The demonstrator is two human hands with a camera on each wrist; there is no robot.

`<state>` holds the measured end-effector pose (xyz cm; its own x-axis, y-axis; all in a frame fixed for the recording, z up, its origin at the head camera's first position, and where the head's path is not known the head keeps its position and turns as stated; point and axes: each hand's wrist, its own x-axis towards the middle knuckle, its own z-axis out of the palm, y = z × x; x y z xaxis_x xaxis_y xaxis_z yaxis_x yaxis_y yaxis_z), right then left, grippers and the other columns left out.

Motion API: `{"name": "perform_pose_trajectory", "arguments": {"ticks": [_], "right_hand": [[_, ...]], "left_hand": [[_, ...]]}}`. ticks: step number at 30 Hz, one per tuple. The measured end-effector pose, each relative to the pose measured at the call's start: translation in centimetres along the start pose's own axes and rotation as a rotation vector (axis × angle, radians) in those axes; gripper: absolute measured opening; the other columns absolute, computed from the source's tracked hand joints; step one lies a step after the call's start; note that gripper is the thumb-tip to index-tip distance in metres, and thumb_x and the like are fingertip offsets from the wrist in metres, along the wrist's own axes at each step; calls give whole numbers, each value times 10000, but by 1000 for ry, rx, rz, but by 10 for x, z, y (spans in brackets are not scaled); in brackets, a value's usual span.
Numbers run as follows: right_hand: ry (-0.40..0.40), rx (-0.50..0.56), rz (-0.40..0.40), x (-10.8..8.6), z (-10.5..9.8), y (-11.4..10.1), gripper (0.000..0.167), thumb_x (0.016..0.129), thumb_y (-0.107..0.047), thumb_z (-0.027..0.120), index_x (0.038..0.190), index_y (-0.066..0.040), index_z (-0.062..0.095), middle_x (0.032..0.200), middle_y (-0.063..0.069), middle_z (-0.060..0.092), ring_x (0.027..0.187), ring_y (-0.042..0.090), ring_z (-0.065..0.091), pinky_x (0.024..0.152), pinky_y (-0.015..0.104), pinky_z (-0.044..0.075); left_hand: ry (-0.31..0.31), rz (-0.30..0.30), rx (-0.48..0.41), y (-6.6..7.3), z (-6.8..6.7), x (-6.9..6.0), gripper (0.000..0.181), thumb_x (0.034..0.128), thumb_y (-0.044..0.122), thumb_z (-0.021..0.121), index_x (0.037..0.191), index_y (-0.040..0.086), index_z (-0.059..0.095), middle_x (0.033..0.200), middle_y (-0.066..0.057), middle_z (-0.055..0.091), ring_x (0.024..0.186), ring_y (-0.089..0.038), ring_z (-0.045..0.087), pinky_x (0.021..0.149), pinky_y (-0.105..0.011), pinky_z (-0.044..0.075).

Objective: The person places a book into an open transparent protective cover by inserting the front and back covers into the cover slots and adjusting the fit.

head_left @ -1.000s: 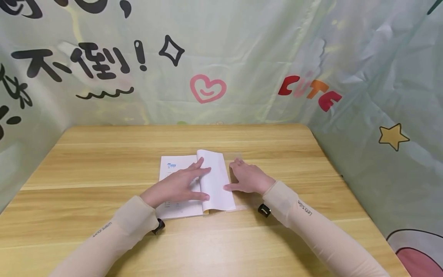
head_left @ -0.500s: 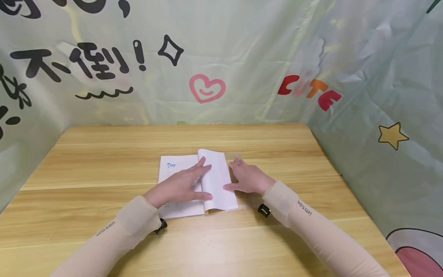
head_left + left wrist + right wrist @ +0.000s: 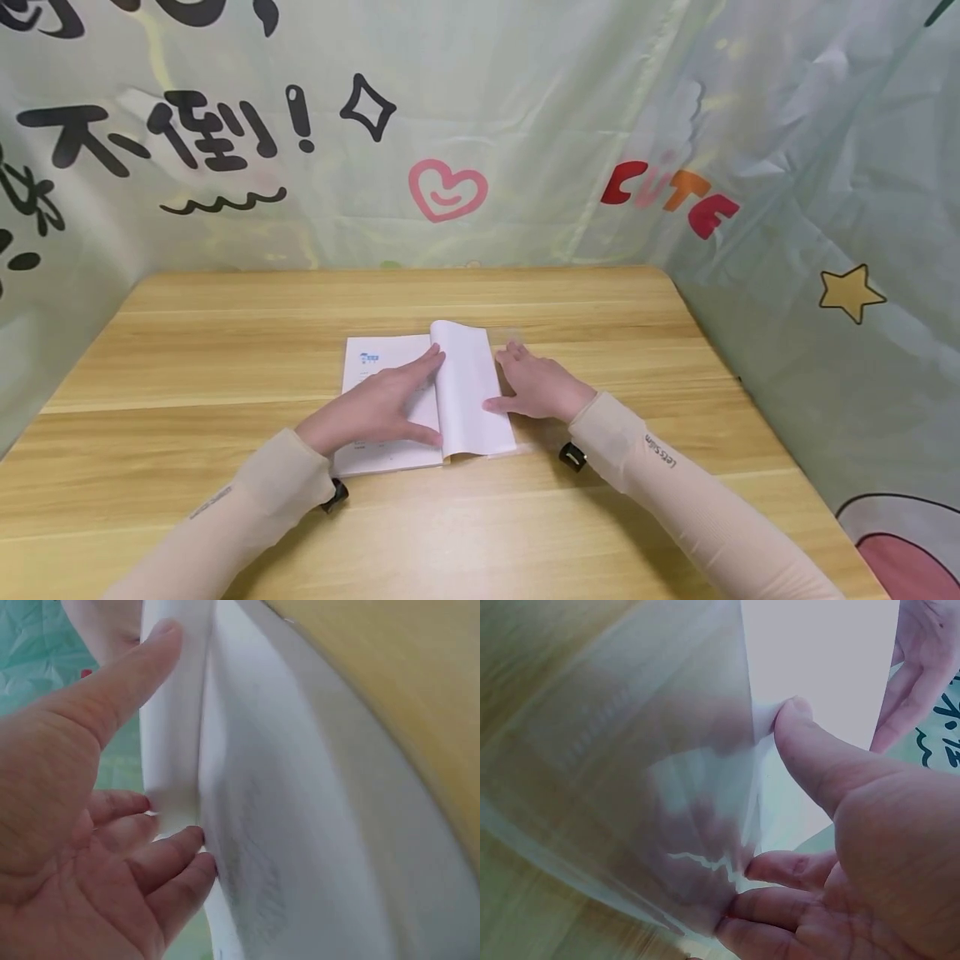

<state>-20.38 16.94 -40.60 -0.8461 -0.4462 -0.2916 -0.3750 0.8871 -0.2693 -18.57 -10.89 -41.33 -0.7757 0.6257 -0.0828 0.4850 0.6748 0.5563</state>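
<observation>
The right hand point(image 3: 540, 387), thumb spread from its fingers and pinching nothing, touches the white paper leaf point(image 3: 472, 396) and clear plastic film point(image 3: 615, 772), seemingly steadying both; the left hand point(image 3: 375, 407), likewise spread, lies at the fold, perhaps checking spring-back. The open white printed booklet point(image 3: 424, 407) occupies the frame's centre, on the pale wooden table point(image 3: 225, 333)

Beige sleeves point(image 3: 693, 510), lower left and lower right of frame; wide cuffs point(image 3: 603, 429); dark printed lettering point(image 3: 660, 451) on both; small black piece point(image 3: 573, 457) under each cuff.
</observation>
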Motion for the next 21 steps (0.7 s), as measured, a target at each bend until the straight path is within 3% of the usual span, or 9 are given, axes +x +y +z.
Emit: {"name": "perform_pose_trajectory", "arguments": {"ticks": [5,10,21], "right_hand": [[-3,-2,1,-1,0,-1,904,1048,-506,667,1650,64,305,1705,379,242,1633,474,241,1277,622,340],[-4,26,-15,-2,-1,2,882,1047,-490,675,1650,45,318,1692,397,246,1630,485,237,1300,600,308],[-20,44,-5,-1,-4,1,869,1045,-491,678,1643,40,337,1695,398,232,1630,482,237,1308,594,297]], "left_hand": [[43,13,15,-3,1,-3,1131,850,522,891,1693,59,294,1768,-108,290,1571,-348,436,1252,-543,410],[44,22,15,-3,3,0,1018,914,502,838,1680,64,330,1755,-127,305,1571,-354,428,1257,-547,402],[35,24,57,-3,4,2,1038,897,485,856,1659,15,330,1723,-138,352,1555,-348,453,1249,-536,413]]}}
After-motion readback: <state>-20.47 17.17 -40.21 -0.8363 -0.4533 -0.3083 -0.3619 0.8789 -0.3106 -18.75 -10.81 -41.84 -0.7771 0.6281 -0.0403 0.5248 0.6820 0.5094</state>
